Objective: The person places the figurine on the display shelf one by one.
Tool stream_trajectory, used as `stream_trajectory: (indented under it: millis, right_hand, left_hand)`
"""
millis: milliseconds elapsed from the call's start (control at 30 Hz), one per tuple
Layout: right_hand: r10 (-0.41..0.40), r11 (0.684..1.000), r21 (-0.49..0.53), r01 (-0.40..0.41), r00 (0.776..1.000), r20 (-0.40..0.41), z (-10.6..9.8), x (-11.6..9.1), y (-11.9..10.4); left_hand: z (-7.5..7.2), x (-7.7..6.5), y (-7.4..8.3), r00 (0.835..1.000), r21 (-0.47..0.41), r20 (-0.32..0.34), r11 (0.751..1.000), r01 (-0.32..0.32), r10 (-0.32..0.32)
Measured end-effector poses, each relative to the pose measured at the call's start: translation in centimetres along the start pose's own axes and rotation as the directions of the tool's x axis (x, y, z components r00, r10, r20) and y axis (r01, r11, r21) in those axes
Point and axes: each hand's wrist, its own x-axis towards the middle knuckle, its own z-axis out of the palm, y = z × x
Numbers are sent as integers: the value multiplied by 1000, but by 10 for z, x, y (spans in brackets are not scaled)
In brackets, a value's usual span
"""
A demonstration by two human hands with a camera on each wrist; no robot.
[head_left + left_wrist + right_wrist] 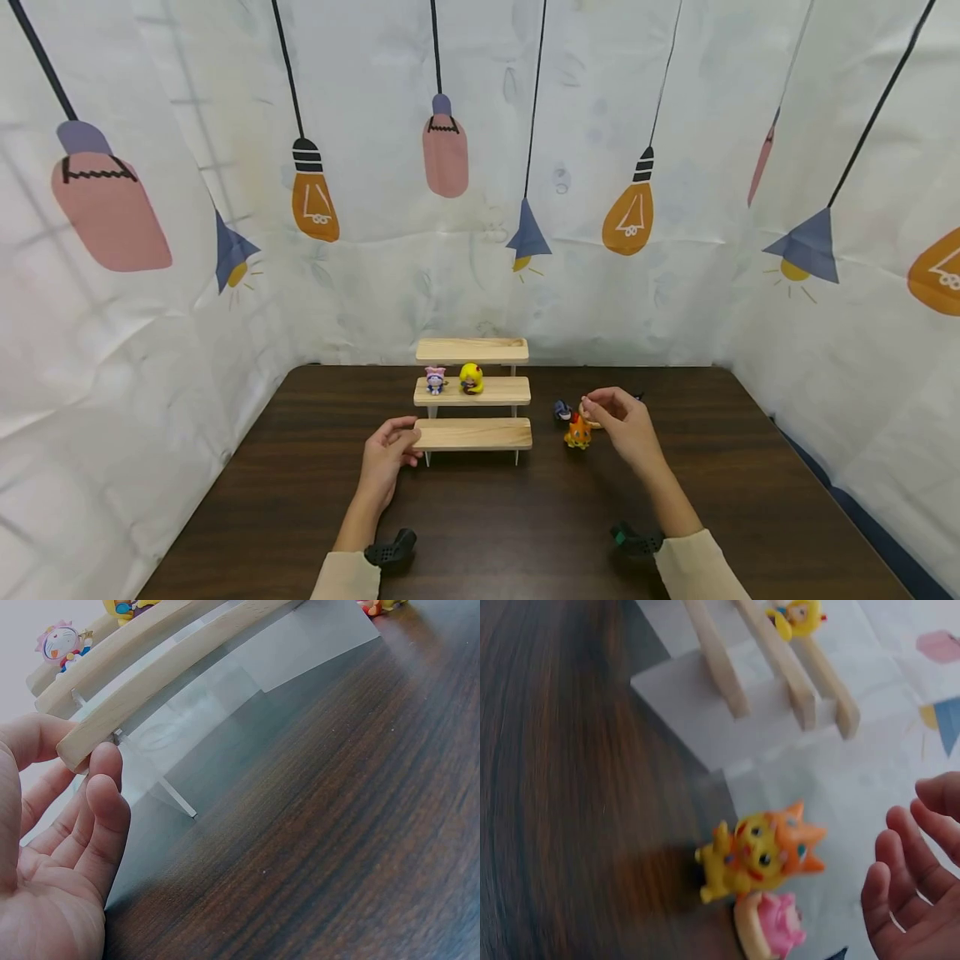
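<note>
A three-tier wooden display stand (472,435) stands upright on clear legs at the middle of the table. My left hand (388,454) grips the left end of its lowest board, the thumb and fingers around the wood in the left wrist view. On the middle board sit a pink-eared figurine (435,381) and a yellow-haired figurine (472,379). Right of the stand, an orange-and-yellow figurine (750,855) stands on the table. Beside it are a pink figurine with a tan edge (780,922) and a dark blue figurine (562,410). My right hand (626,425) hovers close by, its fingers loosely bent around nothing.
The dark wooden table (525,525) reaches back to a white cloth backdrop (360,292) printed with hanging lamps. Cloth also hangs on both sides. A dark band with a camera sits at each wrist.
</note>
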Motion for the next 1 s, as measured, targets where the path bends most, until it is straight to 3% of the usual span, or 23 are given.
stream_trajectory:
  millis: [333,667,1000]
  right_hand:
    - [57,989,-142,-42,993,103,-16,0,27]
    - [91,989,-140,-56,963,253,-18,0,46]
    - [136,982,-162,-94,952,274,-15,-1,54]
  left_hand:
    - [1,-1,1,1000,14,2,1000,2,-2]
    - [0,-1,1,1000,0,-2,1000,7,-7]
    - [0,0,1,1000,2,-3,1000,10,-10]
